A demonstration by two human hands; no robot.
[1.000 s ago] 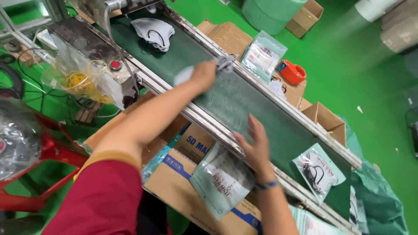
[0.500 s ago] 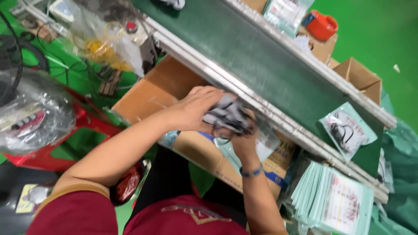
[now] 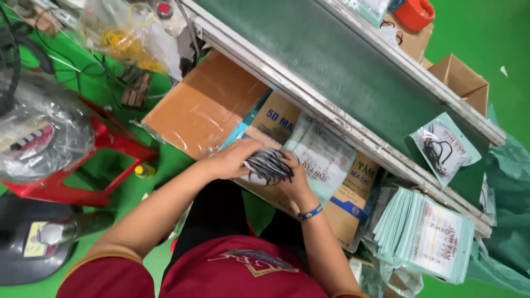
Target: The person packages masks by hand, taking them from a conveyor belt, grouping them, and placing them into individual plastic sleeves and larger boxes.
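Both hands meet just above my lap, below the conveyor's metal edge. My left hand [image 3: 234, 159] and my right hand [image 3: 295, 185] together grip a bundle of dark face masks [image 3: 269, 164] with thin ear loops. Against my right hand lies a pale green plastic pouch [image 3: 323, 160], resting on a brown carton [image 3: 353, 190]. My right wrist wears a blue band.
A dark green conveyor belt [image 3: 331, 60] runs diagonally with a filled mask pouch [image 3: 444, 146] on it. A stack of empty pouches [image 3: 428, 234] sits at right. An open cardboard box [image 3: 204, 105] lies left, beside a red stool [image 3: 105, 160]. An orange tape dispenser [image 3: 414, 12] is far.
My left hand left the belt and came down to my lap with the dark masks. My right hand joined it on the bundle, and the view tilted downward.
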